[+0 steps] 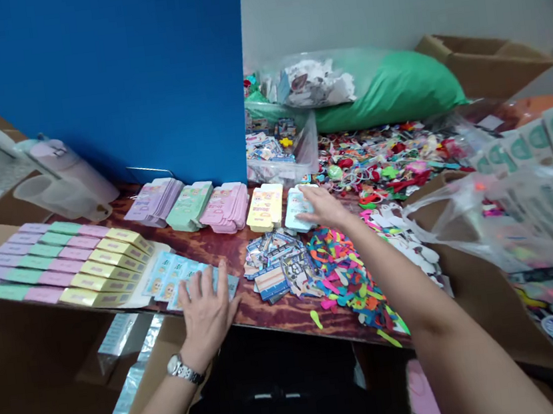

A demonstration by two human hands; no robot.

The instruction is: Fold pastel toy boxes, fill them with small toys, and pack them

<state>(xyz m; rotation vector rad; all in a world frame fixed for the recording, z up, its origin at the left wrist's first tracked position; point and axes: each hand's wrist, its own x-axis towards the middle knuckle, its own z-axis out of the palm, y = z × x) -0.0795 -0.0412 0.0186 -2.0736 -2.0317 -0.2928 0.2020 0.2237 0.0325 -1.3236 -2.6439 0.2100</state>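
Note:
My left hand (209, 312), with a metal watch (183, 369) on its wrist, lies with fingers spread over the near end of a row of light blue printed boxes (171, 270) at the table's front edge. My right hand (327, 206) reaches to a stack of light blue flat cartons (296, 210); its thumb and fingers rest apart on the top carton. Left of that stack stand matching flat cartons in yellow (265, 208), pink (226, 208), green (190, 206) and purple (154, 203). Between my hands lies a pile of small printed cards (278, 264).
Made-up coloured boxes (56, 261) fill the table's left end, beside a clear jug (61, 196) and a pale bottle (73, 168). Coloured balloons (350, 272) lie near my right forearm. Behind are trinkets (386, 156) and a green sack (393, 88); a cardboard box (489, 295) stands right.

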